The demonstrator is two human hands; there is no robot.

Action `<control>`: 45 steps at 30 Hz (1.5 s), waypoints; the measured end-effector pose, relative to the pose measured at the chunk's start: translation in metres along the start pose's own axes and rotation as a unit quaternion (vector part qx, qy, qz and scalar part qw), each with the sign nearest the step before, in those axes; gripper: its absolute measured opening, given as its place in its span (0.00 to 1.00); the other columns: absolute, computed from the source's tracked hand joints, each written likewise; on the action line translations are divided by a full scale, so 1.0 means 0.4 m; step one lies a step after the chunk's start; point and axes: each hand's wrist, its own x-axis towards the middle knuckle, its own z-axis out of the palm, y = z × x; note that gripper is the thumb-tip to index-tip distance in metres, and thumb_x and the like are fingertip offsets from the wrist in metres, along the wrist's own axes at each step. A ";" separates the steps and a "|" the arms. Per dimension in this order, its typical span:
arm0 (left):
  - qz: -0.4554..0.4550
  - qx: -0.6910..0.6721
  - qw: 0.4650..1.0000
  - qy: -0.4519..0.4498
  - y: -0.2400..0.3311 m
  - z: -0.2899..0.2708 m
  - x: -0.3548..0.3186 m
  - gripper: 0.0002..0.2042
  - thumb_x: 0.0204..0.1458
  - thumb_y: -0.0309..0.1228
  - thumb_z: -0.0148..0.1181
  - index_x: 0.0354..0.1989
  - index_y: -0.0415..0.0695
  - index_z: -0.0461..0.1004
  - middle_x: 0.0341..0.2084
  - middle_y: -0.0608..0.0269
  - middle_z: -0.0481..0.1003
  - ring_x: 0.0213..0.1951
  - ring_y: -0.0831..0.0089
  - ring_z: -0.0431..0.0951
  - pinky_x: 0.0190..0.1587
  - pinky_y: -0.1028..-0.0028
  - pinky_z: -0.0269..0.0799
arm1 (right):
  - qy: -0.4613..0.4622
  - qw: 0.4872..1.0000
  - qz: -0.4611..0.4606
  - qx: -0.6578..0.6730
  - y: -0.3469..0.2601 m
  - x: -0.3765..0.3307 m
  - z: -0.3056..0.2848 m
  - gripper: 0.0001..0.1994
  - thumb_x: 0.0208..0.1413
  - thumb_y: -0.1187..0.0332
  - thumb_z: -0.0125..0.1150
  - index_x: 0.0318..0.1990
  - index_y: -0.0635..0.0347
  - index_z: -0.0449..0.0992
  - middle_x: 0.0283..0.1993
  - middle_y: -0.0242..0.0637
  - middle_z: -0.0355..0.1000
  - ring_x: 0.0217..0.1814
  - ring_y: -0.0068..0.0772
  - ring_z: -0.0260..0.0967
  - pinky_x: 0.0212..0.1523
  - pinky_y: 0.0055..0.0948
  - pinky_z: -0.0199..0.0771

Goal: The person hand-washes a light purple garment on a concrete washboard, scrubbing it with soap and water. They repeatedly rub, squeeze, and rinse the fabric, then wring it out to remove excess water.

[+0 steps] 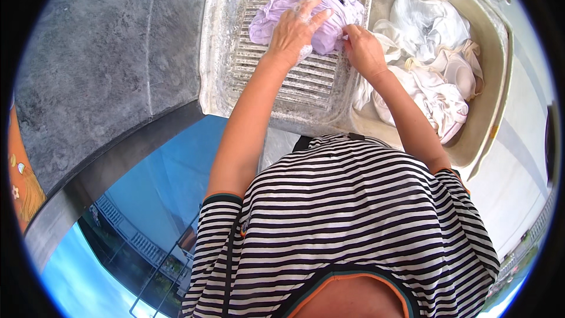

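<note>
Lilac cloth [327, 40] lies partly hidden by the hands [291, 34].

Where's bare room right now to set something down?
The grey counter left of the washboard has a broad bare stretch. Lower washboard ridges are also bare, below the lilac cloth and between the forearms. Crowded: around the left hand and right hand, and the right basin, heaped with pale laundry.

Grey counter [100, 53], orange patterned item [23, 179]
</note>
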 end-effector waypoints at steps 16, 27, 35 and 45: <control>-0.103 -0.746 0.637 0.169 -0.062 -0.302 -0.045 0.09 0.57 0.33 0.54 0.37 0.41 0.75 0.46 0.49 0.74 0.53 0.55 0.73 0.61 0.56 0.66 | 0.030 0.678 0.005 0.734 -0.028 0.122 -0.284 0.09 0.59 0.64 0.50 0.39 0.60 0.70 0.57 0.51 0.70 0.61 0.38 0.67 0.64 0.40 0.63; -0.428 -0.844 0.291 0.139 0.067 -0.072 -0.027 0.21 0.64 0.48 0.45 0.43 0.41 0.73 0.36 0.60 0.76 0.38 0.66 0.79 0.41 0.63 0.78 | 0.035 0.994 0.004 0.099 -0.328 0.265 -0.016 0.20 0.61 0.49 0.52 0.26 0.52 0.76 0.19 0.38 0.75 0.23 0.45 0.75 0.27 0.43 0.77; -0.077 -0.987 0.131 -0.051 -0.174 0.130 -0.134 0.19 0.66 0.49 0.41 0.43 0.46 0.71 0.31 0.67 0.71 0.31 0.73 0.73 0.31 0.69 0.71 | 0.171 0.946 -0.249 0.117 -0.454 0.121 0.024 0.18 0.58 0.53 0.57 0.21 0.52 0.70 0.17 0.33 0.70 0.17 0.36 0.70 0.20 0.39 0.72; -0.489 -0.710 0.405 0.304 -0.078 -0.039 -0.033 0.17 0.65 0.40 0.47 0.24 0.47 0.64 0.20 0.69 0.67 0.22 0.77 0.64 0.25 0.75 0.62 | -0.049 0.982 -0.160 0.083 -0.196 0.251 -0.070 0.19 0.57 0.50 0.60 0.29 0.59 0.77 0.31 0.45 0.77 0.33 0.47 0.76 0.34 0.42 0.77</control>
